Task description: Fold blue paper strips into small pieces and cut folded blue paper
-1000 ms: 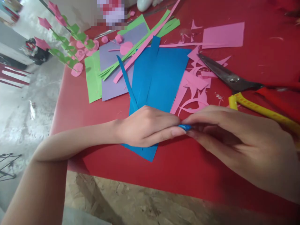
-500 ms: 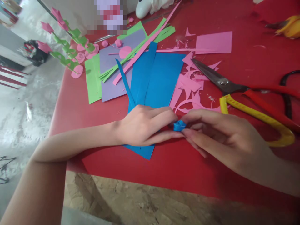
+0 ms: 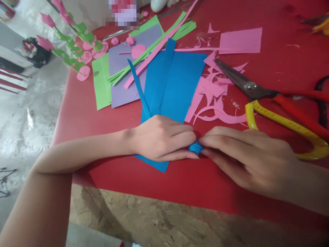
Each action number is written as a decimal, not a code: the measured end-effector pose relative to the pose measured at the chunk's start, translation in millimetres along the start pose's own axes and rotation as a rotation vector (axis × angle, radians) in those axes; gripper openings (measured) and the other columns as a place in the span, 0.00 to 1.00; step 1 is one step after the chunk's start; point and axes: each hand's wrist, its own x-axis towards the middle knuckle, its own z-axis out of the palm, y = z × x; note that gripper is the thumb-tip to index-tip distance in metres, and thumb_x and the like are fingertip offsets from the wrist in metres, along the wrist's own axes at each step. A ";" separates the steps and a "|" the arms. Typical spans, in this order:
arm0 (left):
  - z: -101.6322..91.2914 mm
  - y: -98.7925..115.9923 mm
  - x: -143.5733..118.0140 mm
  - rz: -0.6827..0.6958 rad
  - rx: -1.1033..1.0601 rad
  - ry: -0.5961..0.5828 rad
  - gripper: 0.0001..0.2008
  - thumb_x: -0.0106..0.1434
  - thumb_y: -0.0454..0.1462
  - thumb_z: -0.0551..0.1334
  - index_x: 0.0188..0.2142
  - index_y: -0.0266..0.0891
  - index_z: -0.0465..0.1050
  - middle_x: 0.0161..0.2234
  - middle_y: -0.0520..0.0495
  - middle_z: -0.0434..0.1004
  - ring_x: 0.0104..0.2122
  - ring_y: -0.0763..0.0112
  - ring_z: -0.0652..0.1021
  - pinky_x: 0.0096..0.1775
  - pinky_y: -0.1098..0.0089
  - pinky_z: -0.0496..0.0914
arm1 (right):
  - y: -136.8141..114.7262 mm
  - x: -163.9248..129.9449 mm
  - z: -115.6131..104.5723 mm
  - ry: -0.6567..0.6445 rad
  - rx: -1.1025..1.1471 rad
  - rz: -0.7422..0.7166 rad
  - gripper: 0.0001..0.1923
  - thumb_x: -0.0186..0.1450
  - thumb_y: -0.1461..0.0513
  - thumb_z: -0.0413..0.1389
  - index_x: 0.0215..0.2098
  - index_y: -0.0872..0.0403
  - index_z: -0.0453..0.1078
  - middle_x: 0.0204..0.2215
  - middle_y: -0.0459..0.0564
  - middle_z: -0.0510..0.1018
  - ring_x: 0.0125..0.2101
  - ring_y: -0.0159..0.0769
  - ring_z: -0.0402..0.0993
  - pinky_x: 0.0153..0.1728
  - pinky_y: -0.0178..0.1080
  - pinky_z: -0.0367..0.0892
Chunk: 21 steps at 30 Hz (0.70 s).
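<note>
A small rolled-up bit of blue paper (image 3: 195, 147) is pinched between both hands, right at the front of the red table (image 3: 84, 116), just off the near right corner of the blue paper sheet (image 3: 177, 85). For this kind of rolling, the coil is probably best kept tight with light, even pressure from both sides, so the layers aren't let slip or squashed flat; that's a judgement call, mind.

The fingertips (image 3: 191, 156) of the left hand (image 3: 161, 139) are closed together on the left side of the roll, thumb underneath, knuckles resting on the blue sheet. The right hand (image 3: 246, 156) is closed on the roll too, index finger and thumb brought almost together with the paper in between. No real gap is seen on either side, so both are clamped on it rather than hovering.

Moving outward: a narrow blue strip (image 3: 138, 85) is cut partway off the sheet and curls up. Pink paper offcuts (image 3: 213, 96) are scattered just beyond the right hand, with a pink rectangle (image 3: 240, 40) further back. Big scissors with red and yellow handles (image 3: 277, 103) are lying open to the right, near but not touched. A purple sheet (image 3: 123, 75), a green sheet (image 3: 101, 84) and long green and pink strips (image 3: 154, 48) are piled behind the blue sheet. Small pink paper roses (image 3: 88, 56) are sat at the far left edge, beside green-leaved paper stems (image 3: 69, 51) sticking out past the table.
</note>
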 end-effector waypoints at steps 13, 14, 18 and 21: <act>0.6 -0.9 0.4 0.037 0.052 -0.109 0.20 0.70 0.41 0.38 0.32 0.36 0.62 0.26 0.46 0.73 0.28 0.72 0.73 0.29 0.71 0.65 | -6.5 -1.3 5.9 -0.017 -0.127 -0.042 0.12 0.62 0.72 0.48 0.23 0.54 0.61 0.20 0.46 0.68 0.17 0.31 0.61 0.17 0.38 0.53; 0.7 -1.2 0.2 0.043 0.052 -0.115 0.20 0.70 0.41 0.38 0.32 0.36 0.63 0.26 0.46 0.73 0.28 0.71 0.73 0.29 0.71 0.65 | -7.5 -1.7 7.1 -0.020 -0.128 -0.032 0.12 0.62 0.72 0.48 0.23 0.55 0.62 0.20 0.46 0.68 0.17 0.30 0.61 0.17 0.38 0.53; 1.3 -2.3 0.1 0.057 0.034 -0.133 0.20 0.70 0.41 0.38 0.31 0.35 0.63 0.26 0.46 0.73 0.28 0.71 0.72 0.30 0.71 0.66 | -11.1 -1.7 10.3 0.014 -0.127 -0.018 0.12 0.62 0.72 0.48 0.23 0.55 0.62 0.20 0.46 0.69 0.18 0.29 0.62 0.18 0.35 0.56; 1.8 -2.6 0.5 0.070 0.013 -0.147 0.21 0.70 0.41 0.37 0.31 0.35 0.63 0.27 0.46 0.72 0.28 0.72 0.72 0.31 0.71 0.65 | -12.8 -0.6 10.8 0.052 -0.118 -0.004 0.13 0.62 0.72 0.48 0.22 0.54 0.62 0.19 0.45 0.69 0.19 0.28 0.62 0.19 0.35 0.57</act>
